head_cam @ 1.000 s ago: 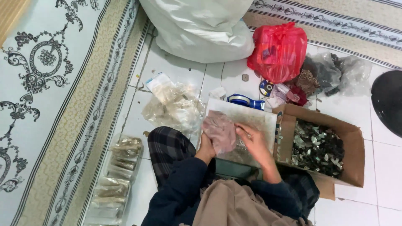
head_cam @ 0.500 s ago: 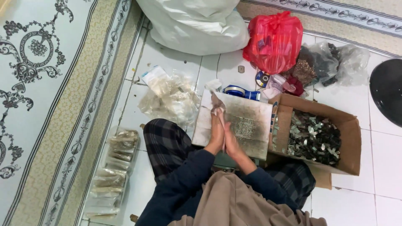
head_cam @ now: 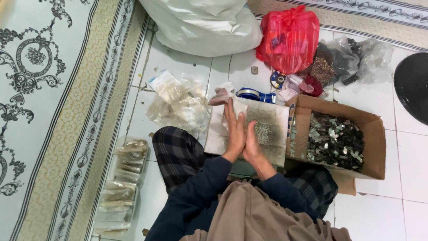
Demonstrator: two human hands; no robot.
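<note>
Since a second ago the left hand (head_cam: 235, 129) and right hand (head_cam: 252, 143) have closed palm to palm, pressed together above the grey tray (head_cam: 272, 131), left of the cardboard box (head_cam: 372, 147).

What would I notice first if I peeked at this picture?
Probably the bright red plastic bag at the top, beside a big white sack. In the middle, the left hand and right hand press together over a pale board. To the right sits a cardboard box full of small shiny pieces.
</note>
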